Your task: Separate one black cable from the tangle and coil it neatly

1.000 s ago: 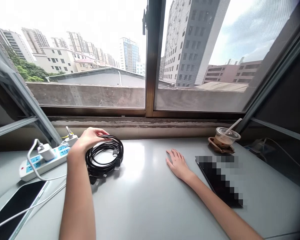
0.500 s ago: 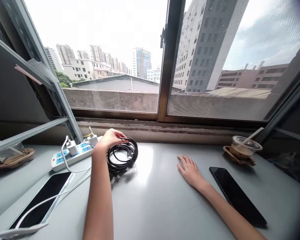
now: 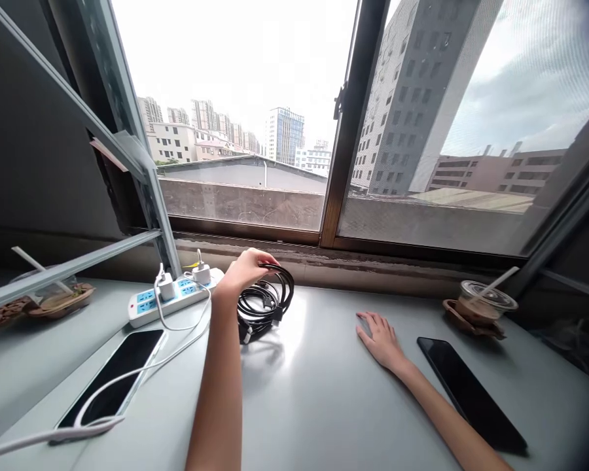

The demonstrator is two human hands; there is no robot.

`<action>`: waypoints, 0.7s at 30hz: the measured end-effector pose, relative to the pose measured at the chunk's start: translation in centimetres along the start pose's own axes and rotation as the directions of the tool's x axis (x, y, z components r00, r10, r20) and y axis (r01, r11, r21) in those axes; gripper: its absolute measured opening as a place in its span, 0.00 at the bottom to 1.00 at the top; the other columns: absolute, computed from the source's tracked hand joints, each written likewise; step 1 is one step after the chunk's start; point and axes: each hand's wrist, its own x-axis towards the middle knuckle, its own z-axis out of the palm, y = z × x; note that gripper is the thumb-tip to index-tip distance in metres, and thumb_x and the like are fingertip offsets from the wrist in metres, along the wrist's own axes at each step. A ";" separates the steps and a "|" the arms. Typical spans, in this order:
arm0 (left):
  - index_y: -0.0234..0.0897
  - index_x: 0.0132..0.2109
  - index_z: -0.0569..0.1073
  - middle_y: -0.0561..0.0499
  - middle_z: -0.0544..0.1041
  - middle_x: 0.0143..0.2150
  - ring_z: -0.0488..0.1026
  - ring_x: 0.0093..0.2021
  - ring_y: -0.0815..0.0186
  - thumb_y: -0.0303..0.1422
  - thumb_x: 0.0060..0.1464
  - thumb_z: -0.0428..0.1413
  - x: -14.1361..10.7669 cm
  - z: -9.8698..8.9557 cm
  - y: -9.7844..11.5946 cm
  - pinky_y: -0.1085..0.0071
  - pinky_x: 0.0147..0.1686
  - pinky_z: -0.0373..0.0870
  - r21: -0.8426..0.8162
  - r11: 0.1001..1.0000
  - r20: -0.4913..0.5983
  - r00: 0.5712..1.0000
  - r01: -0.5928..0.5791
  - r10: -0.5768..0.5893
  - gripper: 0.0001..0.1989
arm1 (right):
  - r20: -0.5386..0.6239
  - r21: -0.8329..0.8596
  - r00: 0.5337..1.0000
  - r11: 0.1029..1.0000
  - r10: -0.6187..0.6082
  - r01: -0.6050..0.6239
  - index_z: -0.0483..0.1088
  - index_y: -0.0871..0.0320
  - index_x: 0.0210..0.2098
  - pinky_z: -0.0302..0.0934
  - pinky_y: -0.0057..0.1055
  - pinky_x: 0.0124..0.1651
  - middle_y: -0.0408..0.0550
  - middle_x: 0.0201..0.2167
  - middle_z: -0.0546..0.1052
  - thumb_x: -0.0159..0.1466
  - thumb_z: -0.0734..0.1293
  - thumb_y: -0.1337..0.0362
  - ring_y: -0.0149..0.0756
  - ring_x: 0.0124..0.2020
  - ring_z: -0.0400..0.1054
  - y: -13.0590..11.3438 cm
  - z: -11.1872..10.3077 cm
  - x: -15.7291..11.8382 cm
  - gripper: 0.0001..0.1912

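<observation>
- Head view, clock directions as seen from each named thing: the left hand [image 3: 249,267] arches over the coil of black cables [image 3: 285,294], thumb and fingers pinching its upper rim; some fingertips are hidden.
- The coil, at about 9 o'clock from the right hand [image 3: 380,341], is a loose ring of smooth, rubbery loops, tilted with its far rim raised; blocky black connectors and a bright plug end [image 3: 248,335] hang low. Whether its lower edge touches the desk [image 3: 324,405] I cannot tell.
- The right hand lies palm down on that pale, satiny desk, fingers lightly spread, thumb apart, gripping nothing.
- From the coil, at 9 o'clock: a long white plastic power strip [image 3: 141,315] with blue socket faces and 2 boxy white chargers [image 3: 165,289].
- Between 7 and 8 o'clock from the strip: a glossy, pale-edged phone [image 3: 125,353], crossed by a round white cable [image 3: 53,436].
- From the right hand, at 4 o'clock: a flat black phone [image 3: 471,390]; between 2 and 3 o'clock: a clear plastic cup [image 3: 477,311] with a white straw [image 3: 499,280], in a rough brown tray [image 3: 452,316].
</observation>
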 end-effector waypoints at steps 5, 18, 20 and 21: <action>0.38 0.34 0.80 0.49 0.79 0.33 0.74 0.37 0.60 0.39 0.40 0.59 -0.4 -0.8 0.1 0.73 0.34 0.67 0.047 0.999 -0.092 0.996 -0.004 0.008 0.13 | -0.010 -0.005 1.000 1.000 -0.005 0.005 0.63 0.54 0.56 0.50 0.39 0.58 0.50 0.54 0.65 0.64 0.52 0.56 0.41 0.57 0.56 -0.2 0.1 0.0 0.24; 0.35 0.32 0.79 0.47 0.78 0.34 0.73 0.36 0.61 0.34 0.37 0.59 1.7 0.6 -5.1 0.73 0.33 0.67 0.085 0.991 -0.036 0.995 0.100 -0.097 0.11 | 0.014 0.001 1.000 1.000 -0.018 0.018 0.62 0.54 0.56 0.49 0.40 0.58 0.50 0.55 0.64 0.64 0.50 0.55 0.43 0.58 0.55 0.1 0.1 0.0 0.25; 0.34 0.32 0.79 0.48 0.77 0.29 0.73 0.31 0.63 0.36 0.36 0.61 1.2 -0.2 -4.8 0.74 0.27 0.66 0.056 0.990 0.044 0.990 0.128 -0.131 0.13 | 0.018 -0.002 1.000 1.000 -0.020 0.020 0.62 0.54 0.56 0.50 0.41 0.58 0.51 0.55 0.64 0.64 0.50 0.54 0.44 0.58 0.55 0.1 0.1 0.0 0.25; 0.33 0.31 0.79 0.49 0.77 0.27 0.72 0.28 0.64 0.37 0.35 0.63 0.9 -0.6 -4.5 0.75 0.24 0.64 0.045 0.988 0.081 0.985 0.146 -0.150 0.14 | 0.020 -0.004 1.000 1.000 -0.022 0.022 0.62 0.54 0.56 0.50 0.41 0.58 0.51 0.55 0.64 0.64 0.49 0.54 0.44 0.58 0.55 0.1 0.1 0.0 0.25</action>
